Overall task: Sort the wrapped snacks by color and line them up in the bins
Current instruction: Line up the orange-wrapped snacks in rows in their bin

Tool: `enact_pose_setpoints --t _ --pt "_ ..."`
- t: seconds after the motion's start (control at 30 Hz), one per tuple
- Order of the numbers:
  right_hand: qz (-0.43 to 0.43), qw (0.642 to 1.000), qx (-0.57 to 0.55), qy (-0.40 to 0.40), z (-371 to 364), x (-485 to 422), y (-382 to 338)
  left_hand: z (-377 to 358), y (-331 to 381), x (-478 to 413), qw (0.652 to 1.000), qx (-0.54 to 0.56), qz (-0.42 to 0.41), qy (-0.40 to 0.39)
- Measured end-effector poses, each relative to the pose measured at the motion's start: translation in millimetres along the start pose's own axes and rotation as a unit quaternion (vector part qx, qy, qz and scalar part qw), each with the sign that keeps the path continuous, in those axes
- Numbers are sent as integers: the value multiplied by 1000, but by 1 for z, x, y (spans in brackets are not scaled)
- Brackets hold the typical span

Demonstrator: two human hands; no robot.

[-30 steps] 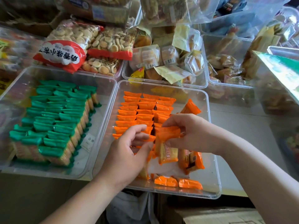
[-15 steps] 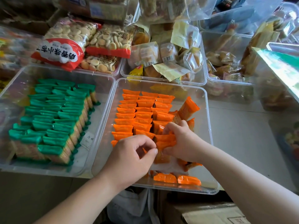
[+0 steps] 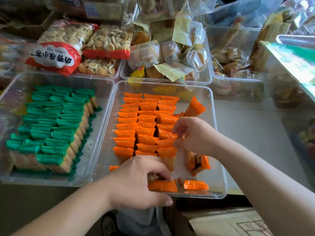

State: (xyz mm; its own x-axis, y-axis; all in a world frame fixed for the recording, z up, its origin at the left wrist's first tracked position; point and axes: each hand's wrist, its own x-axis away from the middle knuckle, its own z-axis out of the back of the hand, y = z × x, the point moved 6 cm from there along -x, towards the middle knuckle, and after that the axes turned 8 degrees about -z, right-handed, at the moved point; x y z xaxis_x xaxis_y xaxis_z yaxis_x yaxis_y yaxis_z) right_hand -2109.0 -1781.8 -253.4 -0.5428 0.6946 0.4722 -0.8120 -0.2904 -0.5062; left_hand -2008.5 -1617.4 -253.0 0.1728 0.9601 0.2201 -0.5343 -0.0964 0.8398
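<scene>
Moved since half a second ago: the right hand [image 3: 196, 135] has been carried farther up the orange bin [image 3: 162, 83], the bundle it was pressing is now seen stood into the third column of orange packs [image 3: 146, 120], and the left hand [image 3: 141, 181] has been dropped back toward the near wall. And now the right grip is seen nearly closed, thumb and forefinger nipped on the crimped edge of a pack in that third column, as if it is being squared up. The left grip is curled over the near end, fingertips down among the loose packs [image 3: 196, 184]; whether one has been taken cannot be told, since the knuckles hide it. Several more packs are left lying flat by the right wall, and one is propped aslant [image 3: 194, 107] at the far side. The green packs [image 3: 51, 125] are already ranked in the green bin [image 3: 64, 74] alongside, both bins set on the bench [image 3: 255, 133]. Handling is judged easy on weight: each pack looks light. The film looks slick and crinkly, though, and the biscuit inside is probably brittle. Hold is best taken at the flat crimped ends or across the narrow sides, with no squeeze put on the middle. Rows stood on edge are likely to topple if knocked, so each newcomer should be slid in against its neighbour.
</scene>
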Motion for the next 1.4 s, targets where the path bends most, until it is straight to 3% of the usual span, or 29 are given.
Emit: enact_pose_setpoints --t 0.13,0.23,0.3,0.5,0.63,0.73,0.9,0.97,1.07,1.2,1.3,1.4 --pt "10 998 -34 -56 6 8 -11 20 -4 9 979 163 9 126" --pt "-5 987 -58 -152 4 20 -16 34 -21 11 915 252 58 311" --pt "-16 980 25 -196 5 26 -14 36 -30 12 883 272 81 373" --pt "-15 889 328 -320 -35 41 -7 34 -39 12 867 299 109 383" --pt "17 887 367 -281 -47 43 -8 36 -39 13 849 346 113 383" --pt "-20 929 287 -233 -30 40 -10 37 -36 14 848 367 101 368" --pt "-67 990 72 -102 28 34 -9 44 -42 23 827 349 104 428" --pt "-90 992 -53 -65 40 36 1 44 -41 25 827 350 107 427" --pt "-90 979 -168 -72 39 36 13 43 -41 25 828 356 109 419" --pt "-87 973 -200 -77 33 34 22 31 -39 18 817 412 126 383" --pt "-57 982 -168 -71 26 34 15 21 -30 9 827 440 118 329" --pt "-26 984 -175 -36 28 34 5 14 -25 2 836 418 116 335"
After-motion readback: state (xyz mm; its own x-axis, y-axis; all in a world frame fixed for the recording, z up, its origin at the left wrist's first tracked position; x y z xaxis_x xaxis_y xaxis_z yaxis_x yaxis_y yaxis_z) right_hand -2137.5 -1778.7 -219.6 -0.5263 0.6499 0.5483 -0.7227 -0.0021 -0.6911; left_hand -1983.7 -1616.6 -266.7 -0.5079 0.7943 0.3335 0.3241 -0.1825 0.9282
